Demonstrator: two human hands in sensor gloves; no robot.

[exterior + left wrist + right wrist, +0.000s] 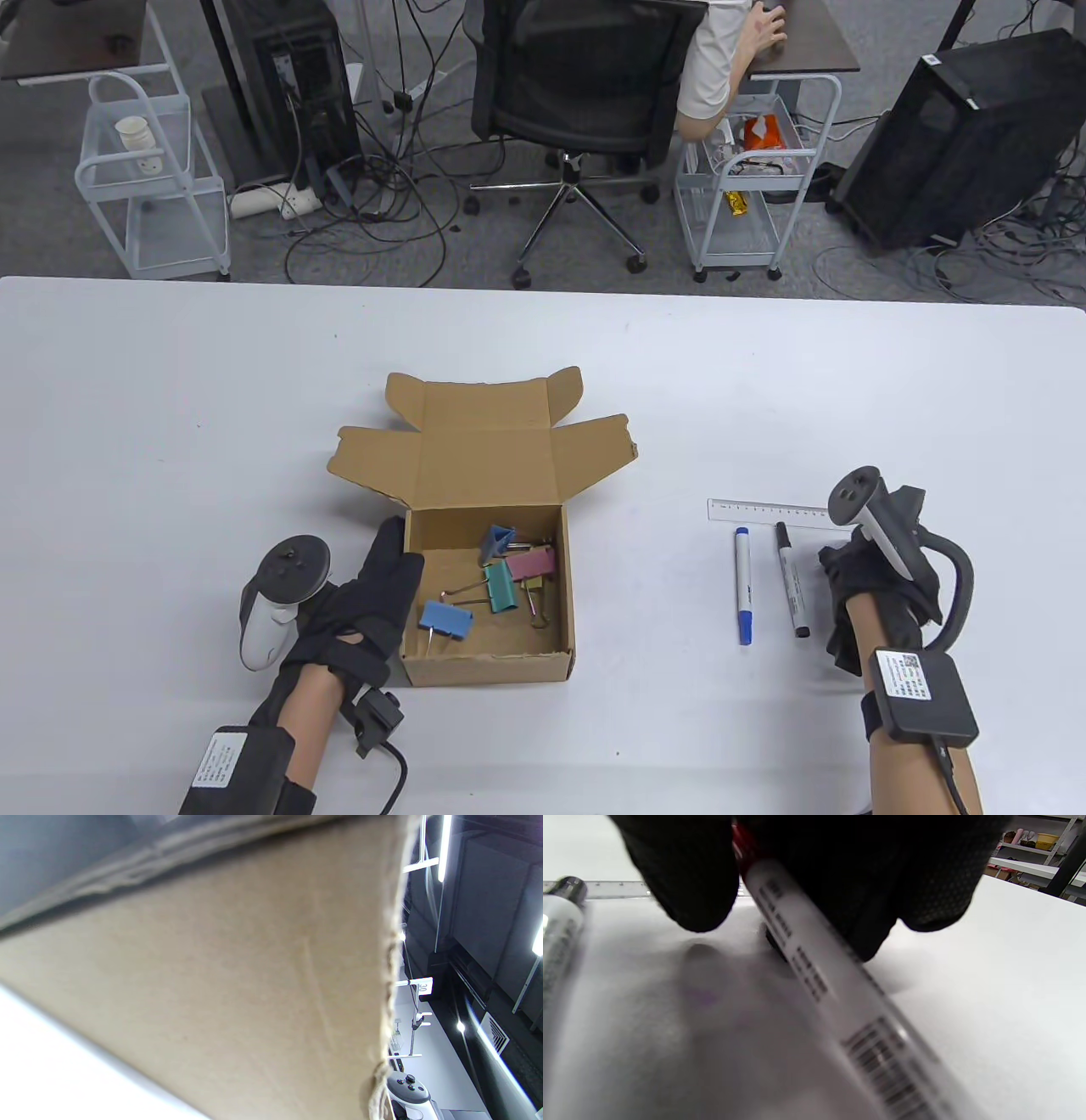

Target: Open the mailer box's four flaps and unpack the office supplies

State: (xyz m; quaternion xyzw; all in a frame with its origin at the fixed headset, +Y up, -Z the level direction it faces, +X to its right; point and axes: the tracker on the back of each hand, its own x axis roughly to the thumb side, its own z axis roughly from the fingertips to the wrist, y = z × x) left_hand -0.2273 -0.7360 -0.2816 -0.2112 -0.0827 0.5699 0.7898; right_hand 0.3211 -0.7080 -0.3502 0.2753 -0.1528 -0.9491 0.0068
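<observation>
My right hand sits near the table's right side, knuckles and tracker up, so the table view hides whatever is under the palm. The right wrist view fills that in: my gloved fingers curl down around a white marker with a red end, gripping it near that red tip, its barrel running toward the lens and badly blurred; the printed text and barcode are unreadable. Whether the marker touches the table there I cannot tell. Left edge of that view, the black-capped marker is cut off, and the clear ruler shows only as a thin strip behind my fingers. From above, the ruler lies just beyond the blue marker and the black marker, both set side by side and apart, just left of my right hand. The mailer box stands near the middle of the table, lid and flaps folded back open; inside lie several binder clips, blue, green and pink, partly overlapping. My left hand rests flat against the box's left wall, fingers held together and pointing away from me, the thumb not clearly seen. The left wrist view is almost all cardboard, close and soft, with only a sliver of room on the right.
</observation>
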